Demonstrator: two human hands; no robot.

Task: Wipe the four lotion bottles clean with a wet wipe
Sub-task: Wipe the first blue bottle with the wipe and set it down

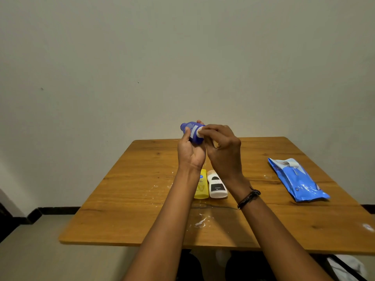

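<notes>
**Wet wipe pressed to a raised blue bottle**

A person sits at a brown wooden table, seen from their own head looking forward and down. Both bare forearms reach forward, and the hands meet in the air above the table's far edge.

The left hand grips a small blue plastic lotion bottle, thumb on its near face and fingers curled round the back. The bottle is tilted: its long axis runs from upper left down to lower right, with the rounded end at the upper left. The right hand, wearing a dark braided wristband, pinches a small white wad of wet wipe in curled fingertips and holds it touching the bottle's right flank.

The wipe therefore sits on the side facing the right hand, so a stroke would probably run along that slanted axis towards the left (the far face is hidden from view).

On the table near its middle, under the forearms, lie a yellow lotion bottle and a white lotion bottle with a black label, side by side and touching. A fourth bottle cannot be seen. On the table's right side lies a shiny blue wet-wipe packet, well apart from the bottles. White smears dot the tabletop.
</notes>
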